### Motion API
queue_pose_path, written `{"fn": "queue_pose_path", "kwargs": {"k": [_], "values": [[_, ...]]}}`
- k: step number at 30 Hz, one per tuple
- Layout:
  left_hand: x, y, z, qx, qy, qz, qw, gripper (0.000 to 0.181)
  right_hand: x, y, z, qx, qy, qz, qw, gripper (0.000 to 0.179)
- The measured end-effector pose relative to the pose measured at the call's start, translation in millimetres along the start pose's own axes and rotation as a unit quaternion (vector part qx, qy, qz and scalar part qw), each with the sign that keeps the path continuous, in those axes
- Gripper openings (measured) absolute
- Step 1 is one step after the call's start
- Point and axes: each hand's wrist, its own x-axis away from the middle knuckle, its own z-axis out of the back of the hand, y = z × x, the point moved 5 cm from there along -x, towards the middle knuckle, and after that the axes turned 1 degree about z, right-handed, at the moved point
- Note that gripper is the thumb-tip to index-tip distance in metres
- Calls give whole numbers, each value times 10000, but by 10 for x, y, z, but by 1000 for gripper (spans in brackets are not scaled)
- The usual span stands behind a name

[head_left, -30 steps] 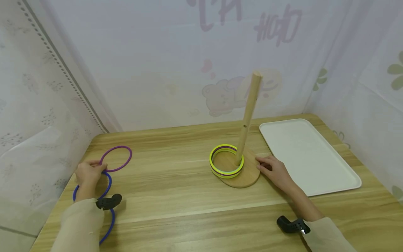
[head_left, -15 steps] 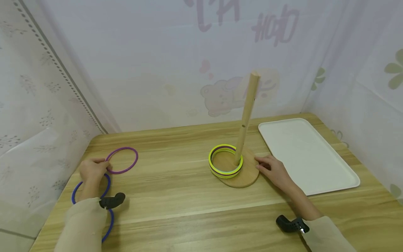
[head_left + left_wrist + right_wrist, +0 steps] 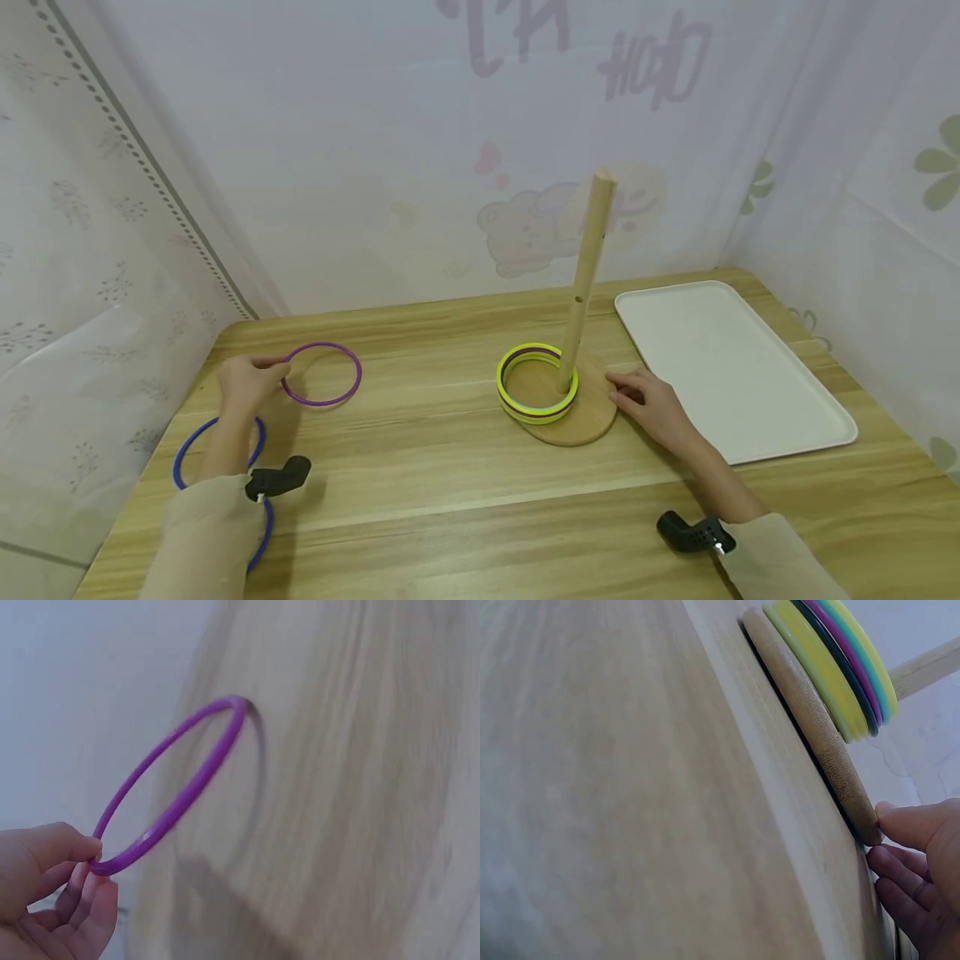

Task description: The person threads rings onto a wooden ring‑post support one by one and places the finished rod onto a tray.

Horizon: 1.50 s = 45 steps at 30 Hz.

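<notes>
In the head view, my left hand (image 3: 249,385) pinches a thin purple ring (image 3: 322,404) at its left rim, thumb against fingers. The left wrist view has this purple ring (image 3: 187,796) tilted, its far end near the table and its shadow. My right hand (image 3: 654,408) holds the right edge of a ring toss stand's round wooden base (image 3: 597,400), thumb on the rim. From the base rises a wooden post (image 3: 588,275). Several stacked rings (image 3: 540,418), yellow, purple, teal and dark ones, lie around the post's foot, off to its left.
Two blue rings lie at the left, an upper blue ring (image 3: 177,467) and a lower blue ring (image 3: 264,542), partly hidden by my left arm. A white tray (image 3: 735,375) lies to the right of the stand. Patterned curtains (image 3: 360,167) border the table.
My left hand has moved right and away from the blue rings, carrying the purple ring along. My right hand and the stand stay in place.
</notes>
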Motion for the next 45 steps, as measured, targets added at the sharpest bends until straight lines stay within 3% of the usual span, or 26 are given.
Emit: {"fn": "queue_pose_path", "kwargs": {"k": [4,9,16,25,30,37,45], "values": [[27,143,-52,537,-261,-14,9982,34,-6,-2,-11,-16,-24,10,10000,32],[74,418,-83,694,-376,-343,9963,34,-12,1,-21,-9,-24,40,10000,32],[156,900,-81,785,-345,-810,9930,34,-15,12,-29,-14,-11,56,10000,32],[323,1596,-52,1840,-599,-939,9766,40,-1,-8,-10,-23,28,65,10000,31],[417,2016,-2,2585,-664,-1158,9568,39,1,-8,-4,-24,51,83,9999,31],[599,2601,16,3808,-874,-1412,9096,37,3,-3,4,-45,-10,22,10000,32],[784,3195,-7,4476,-1126,-2046,8632,31,-11,-10,4,-67,27,61,10000,31]]}}
